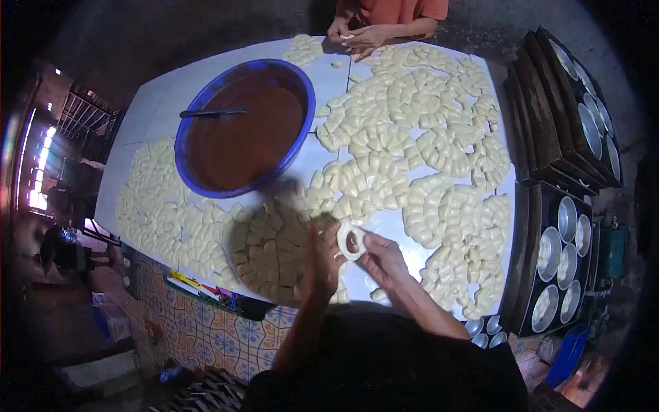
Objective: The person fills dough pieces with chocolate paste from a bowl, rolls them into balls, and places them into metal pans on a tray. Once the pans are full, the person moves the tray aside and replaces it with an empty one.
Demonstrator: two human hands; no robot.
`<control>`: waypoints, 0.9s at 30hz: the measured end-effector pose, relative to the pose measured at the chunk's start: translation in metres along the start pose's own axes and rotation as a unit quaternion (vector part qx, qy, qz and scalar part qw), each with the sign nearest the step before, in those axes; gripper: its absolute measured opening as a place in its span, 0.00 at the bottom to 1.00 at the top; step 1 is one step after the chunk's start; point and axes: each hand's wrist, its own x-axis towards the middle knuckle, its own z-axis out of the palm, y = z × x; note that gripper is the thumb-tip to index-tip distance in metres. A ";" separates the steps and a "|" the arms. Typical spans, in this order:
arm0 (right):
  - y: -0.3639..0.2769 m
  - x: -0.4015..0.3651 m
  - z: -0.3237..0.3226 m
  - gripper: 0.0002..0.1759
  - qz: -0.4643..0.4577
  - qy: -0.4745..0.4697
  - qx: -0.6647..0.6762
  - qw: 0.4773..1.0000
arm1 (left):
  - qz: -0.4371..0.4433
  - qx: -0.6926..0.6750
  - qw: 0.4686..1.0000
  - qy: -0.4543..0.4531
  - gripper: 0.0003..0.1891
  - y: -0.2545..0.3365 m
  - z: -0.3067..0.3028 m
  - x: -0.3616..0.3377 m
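Between my hands is a flattened piece of pale dough (345, 231) with brown filling in its middle. My left hand (324, 257) grips its left edge, and my right hand (383, 262) pinches the right edge with thumb and fingers. Many cut dough pieces (371, 180) lie in curved rows on the white table (412, 245) around my hands. Ahead and to the left, a blue basin (307, 93) holds smooth brown filling (257, 137). A dark flat-handled tool (213, 112) rests across the basin's left rim. My shadow darkens the dough pieces left of my hands.
Across the table, another person's hands (360, 38) work a small dough piece. At the right, dark trays (528, 275) carry round metal tins (567, 218); more trays are stacked behind. Several small tins (484, 329) stand below the table's right front edge. Coloured items (199, 287) sit below the left front edge.
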 end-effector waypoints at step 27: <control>-0.003 -0.120 -0.024 0.25 0.064 -0.131 -0.297 0.944 | 0.247 0.223 0.934 -0.129 0.24 -0.097 -0.021 -0.114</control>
